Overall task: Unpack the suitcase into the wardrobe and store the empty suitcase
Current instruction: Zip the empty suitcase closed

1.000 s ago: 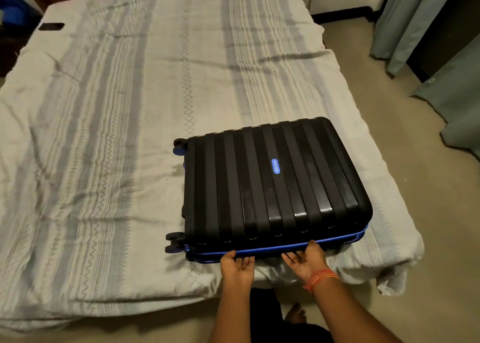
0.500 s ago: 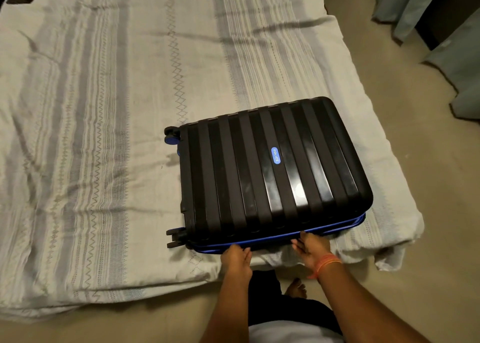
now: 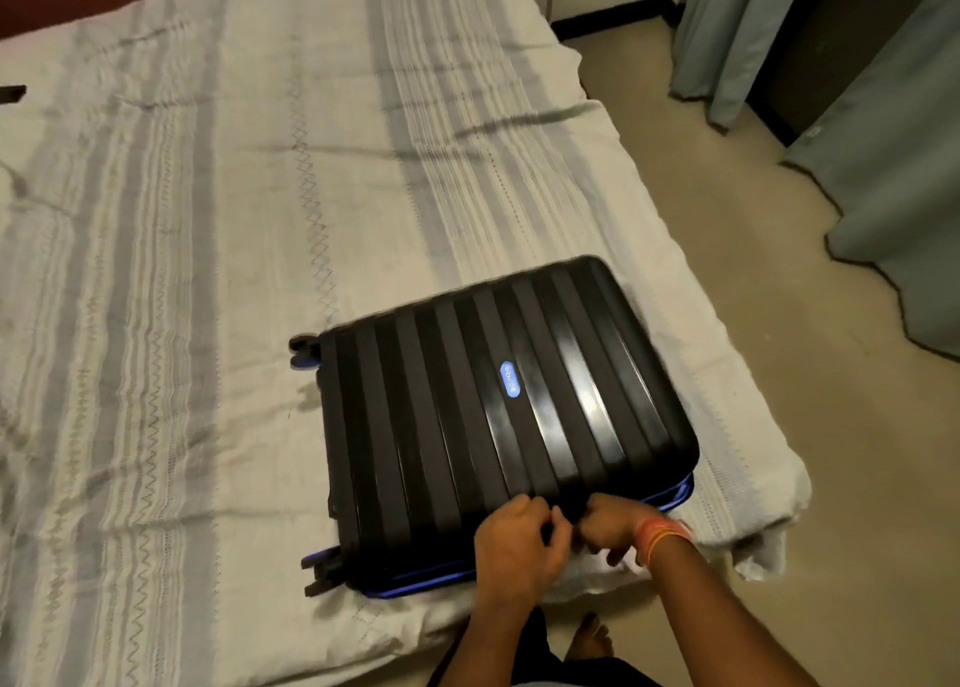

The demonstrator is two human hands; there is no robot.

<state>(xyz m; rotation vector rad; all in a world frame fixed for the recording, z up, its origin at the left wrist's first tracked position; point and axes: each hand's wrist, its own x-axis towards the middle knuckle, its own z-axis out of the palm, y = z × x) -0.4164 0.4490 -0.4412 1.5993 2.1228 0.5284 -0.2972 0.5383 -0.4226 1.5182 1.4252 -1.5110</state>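
- The left hand and right hand are held side by side, fingers curled on the near edge of the suitcase, probably to work its zip; what is pinched is hidden.
- The closed suitcase is laid flat on the bed, at its near corner, directly beyond the hands.

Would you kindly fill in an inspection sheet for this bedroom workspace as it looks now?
Surface: bed with striped pale cover, wrinkled.
Job's things: black suitcase with blue trim lies flat, lid down, near the bed's near right corner, wheels pointing left.
Clutter: small dark object at the bed's far left edge, too small to identify.
Grippers: left hand and right hand grip the suitcase's near edge, fingers curled; orange wristband on the right.
Cables: nothing seen.
Surroundings: beige floor, grey-blue curtains at right.
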